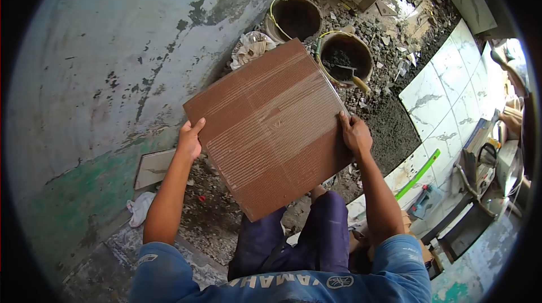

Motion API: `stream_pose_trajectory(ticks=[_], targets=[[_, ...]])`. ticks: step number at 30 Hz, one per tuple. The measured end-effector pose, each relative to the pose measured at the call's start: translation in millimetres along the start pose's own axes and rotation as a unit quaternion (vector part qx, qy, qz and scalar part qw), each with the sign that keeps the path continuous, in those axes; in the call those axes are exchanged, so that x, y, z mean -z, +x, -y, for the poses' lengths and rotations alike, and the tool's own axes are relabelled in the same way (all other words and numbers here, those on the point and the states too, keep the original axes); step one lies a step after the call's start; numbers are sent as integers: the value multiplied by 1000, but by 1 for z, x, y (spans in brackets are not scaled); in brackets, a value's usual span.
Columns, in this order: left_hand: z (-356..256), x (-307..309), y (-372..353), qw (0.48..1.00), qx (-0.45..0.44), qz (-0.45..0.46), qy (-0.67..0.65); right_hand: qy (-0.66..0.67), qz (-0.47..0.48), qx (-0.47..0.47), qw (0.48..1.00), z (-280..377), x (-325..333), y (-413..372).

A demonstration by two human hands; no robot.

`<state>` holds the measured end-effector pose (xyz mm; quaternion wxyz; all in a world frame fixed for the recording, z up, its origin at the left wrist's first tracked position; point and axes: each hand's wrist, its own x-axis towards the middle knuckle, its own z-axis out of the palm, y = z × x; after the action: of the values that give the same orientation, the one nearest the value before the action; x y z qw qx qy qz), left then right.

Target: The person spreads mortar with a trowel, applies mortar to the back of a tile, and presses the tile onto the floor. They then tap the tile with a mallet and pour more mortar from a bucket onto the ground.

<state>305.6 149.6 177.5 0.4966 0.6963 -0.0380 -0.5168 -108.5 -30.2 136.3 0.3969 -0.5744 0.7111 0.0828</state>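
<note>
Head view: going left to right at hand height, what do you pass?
Wall → left hand → brown tile, held at its edges by both hands → right hand → white floor tiles.

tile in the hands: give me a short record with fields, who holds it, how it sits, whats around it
held thing: brown tile, ribbed back face up, off the ground
grip left: left hand on the tile's left edge
grip right: right hand on its right edge
beyond: mortar bucket with a trowel; second bucket beside it
right side: white marbled floor tiles, green bar
left side: peeling wall
</note>
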Motion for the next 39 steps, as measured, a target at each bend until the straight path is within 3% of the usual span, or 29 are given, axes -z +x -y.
stream_pose_trajectory(ticks=[3,5,6,8,9,10,12,13,15,16,17,19,21,23,25,27,30,35,37,39], targets=[[32,8,25,995,61,35,-65,-87,-52,-29,994,26,7,27],[34,20,13,945,158,176,-224,-134,-59,30,989,51,28,57],[54,55,17,907,210,272,-244,-171,-62,68,981,74,40,66],[48,72,6,878,248,267,-309,-235,-64,152,958,120,54,79],[47,80,14,865,249,276,-337,-246,-64,150,956,146,58,85],[44,82,32,861,250,281,-344,-285,-24,179,941,175,58,91],[42,86,58,901,214,331,-184,-335,42,229,913,220,41,106],[51,83,75,898,216,332,-191,-345,61,254,902,241,27,118],[86,69,105,947,281,150,-33,-383,104,264,879,277,-10,147],[99,58,112,973,215,70,-43,-392,119,275,870,289,-30,163],[117,61,125,973,215,68,-44,-401,131,287,860,302,-51,182],[158,64,140,972,219,-57,-56,-423,165,292,842,326,-92,214],[170,62,151,967,240,-14,-84,-419,182,323,829,345,-128,236],[195,59,159,967,200,-62,-144,-403,186,395,804,353,-168,266],[206,51,170,961,211,-82,-159,-410,203,409,789,363,-204,290],[227,47,187,962,151,-97,-205,-414,218,437,768,371,-228,320],[248,26,220,949,151,-165,-221,-374,131,514,761,379,-262,351],[269,0,253,937,155,-204,-237,-404,181,480,757,370,-279,390],[280,-1,267,946,130,-187,-229,-312,41,607,730,351,-287,409],[274,-2,280,952,116,-159,-235,-319,15,630,708,340,-266,385]])
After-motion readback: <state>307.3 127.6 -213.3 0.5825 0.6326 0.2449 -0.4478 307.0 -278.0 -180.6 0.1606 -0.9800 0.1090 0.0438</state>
